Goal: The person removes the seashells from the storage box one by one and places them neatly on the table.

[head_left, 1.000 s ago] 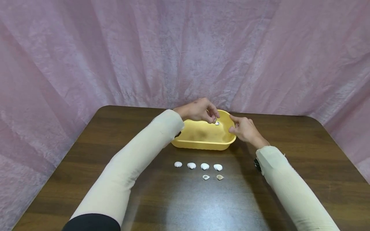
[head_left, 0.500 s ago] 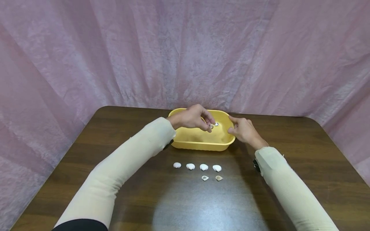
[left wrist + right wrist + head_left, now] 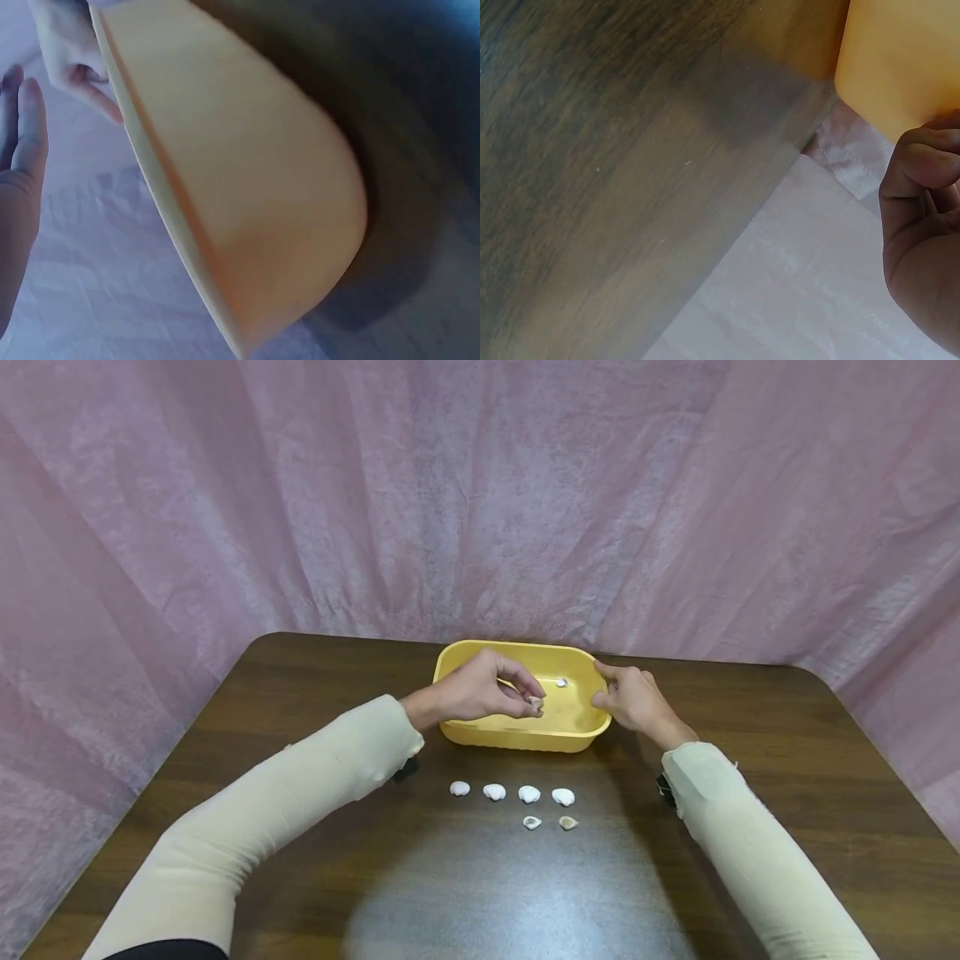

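My left hand [image 3: 480, 687] is above the near part of the yellow basin [image 3: 517, 742], pinching a small seashell [image 3: 536, 702] between thumb and fingers. At the basin's right end, my right hand [image 3: 636, 700] grips the rim; in the right wrist view its curled fingers [image 3: 922, 169] lie against the yellow wall. One small white shell [image 3: 562, 682] lies inside the basin towards the back right. The left wrist view shows the outside of the basin [image 3: 232, 150] and part of my left hand [image 3: 19, 172], but the held shell is out of that view.
On the brown wooden table [image 3: 750, 760], a row of several white scallop shells [image 3: 529, 794] lies in front of the basin. Nearer me are a pale pointed shell [image 3: 532, 822] and a tan one [image 3: 567, 822]. A pink curtain [image 3: 465, 510] hangs behind the table.
My left hand has lifted the shell from the back right of the basin and moved it left and towards me. The right hand has stayed at the rim.
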Available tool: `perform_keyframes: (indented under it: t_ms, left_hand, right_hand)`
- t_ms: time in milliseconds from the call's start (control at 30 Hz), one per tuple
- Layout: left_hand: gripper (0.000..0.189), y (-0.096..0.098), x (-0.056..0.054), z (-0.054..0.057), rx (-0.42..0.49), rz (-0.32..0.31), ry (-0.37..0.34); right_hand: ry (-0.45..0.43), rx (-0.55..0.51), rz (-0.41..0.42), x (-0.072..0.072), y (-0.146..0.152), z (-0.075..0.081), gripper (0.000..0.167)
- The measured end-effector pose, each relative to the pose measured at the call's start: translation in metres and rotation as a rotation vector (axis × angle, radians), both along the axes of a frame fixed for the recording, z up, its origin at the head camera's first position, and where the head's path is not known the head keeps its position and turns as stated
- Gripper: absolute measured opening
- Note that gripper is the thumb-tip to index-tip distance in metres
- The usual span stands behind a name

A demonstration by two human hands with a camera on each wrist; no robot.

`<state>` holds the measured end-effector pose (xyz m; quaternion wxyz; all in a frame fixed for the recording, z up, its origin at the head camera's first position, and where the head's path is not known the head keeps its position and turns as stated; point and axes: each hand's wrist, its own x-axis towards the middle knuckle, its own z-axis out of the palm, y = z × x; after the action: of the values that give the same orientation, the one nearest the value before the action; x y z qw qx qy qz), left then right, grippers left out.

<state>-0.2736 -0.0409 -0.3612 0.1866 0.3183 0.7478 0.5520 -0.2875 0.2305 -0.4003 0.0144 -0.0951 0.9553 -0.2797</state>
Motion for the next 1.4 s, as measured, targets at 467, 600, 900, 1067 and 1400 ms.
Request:
perform_keyframes:
  t_ms: [467,600,900,1067,1400]
  left_hand:
    - [0.02,-0.02,0.038,-0.016,0.063,0.057,-0.057]
    - [0.018,-0.026,0.046,-0.023,0.068,0.061,-0.06]
    - [0.019,-0.034,0.063,-0.038,0.062,0.063,-0.11]
    - [0.021,-0.035,0.072,-0.047,0.041,0.087,-0.128]
    - [0.02,-0.037,0.085,-0.064,0.009,0.113,-0.156]
  right_hand:
    - [0.003,0.009,0.013,0.0,0.0,-0.001,0.061]
    - [-0.004,0.008,0.014,0.0,-0.001,0.0,0.062]
    - [-0.011,0.007,0.006,0.001,-0.001,0.002,0.062]
    - [-0.023,0.013,0.003,0.0,-0.001,0.002,0.063]
    - [-0.015,0.02,0.004,0.0,-0.001,0.003,0.063]
